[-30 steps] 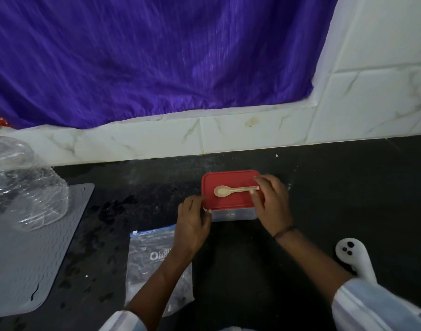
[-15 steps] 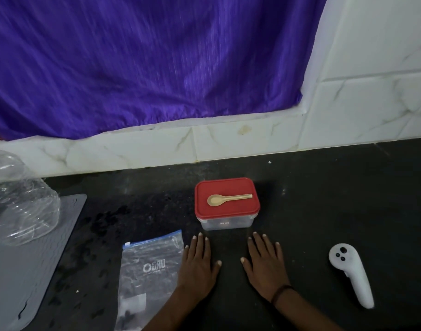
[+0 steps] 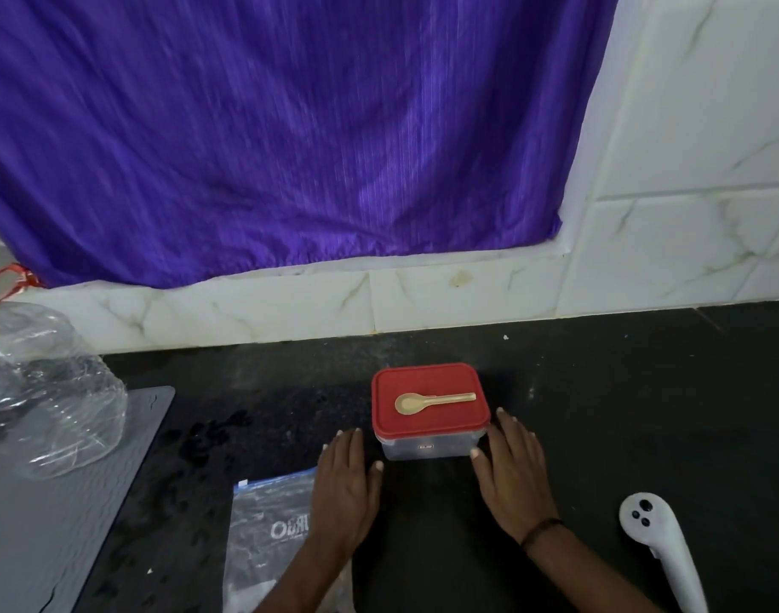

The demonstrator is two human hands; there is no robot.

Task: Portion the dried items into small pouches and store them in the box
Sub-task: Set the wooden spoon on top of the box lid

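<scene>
A small clear box with a red lid [image 3: 429,429] stands on the dark counter, lid shut. A tan plastic spoon [image 3: 432,400] lies flat on the lid, bowl to the left. My left hand [image 3: 345,488] lies flat on the counter just left of the box, fingers straight, holding nothing. My right hand [image 3: 513,477] lies flat just right of the box, its fingertips close to the box's side. A clear zip pouch with a blue strip [image 3: 270,537] lies flat at the lower left, partly under my left wrist; its contents are hard to make out.
A grey mat [image 3: 56,515] covers the counter's left side, with a crumpled clear plastic container [image 3: 47,400] on its far end. A white handheld controller [image 3: 662,546] lies at the lower right. A tiled wall and purple cloth [image 3: 268,126] stand behind.
Both hands left the box lid and spoon, drew back to lie flat on the counter, and have now slid forward to flank the box. The spoon stays on the lid.
</scene>
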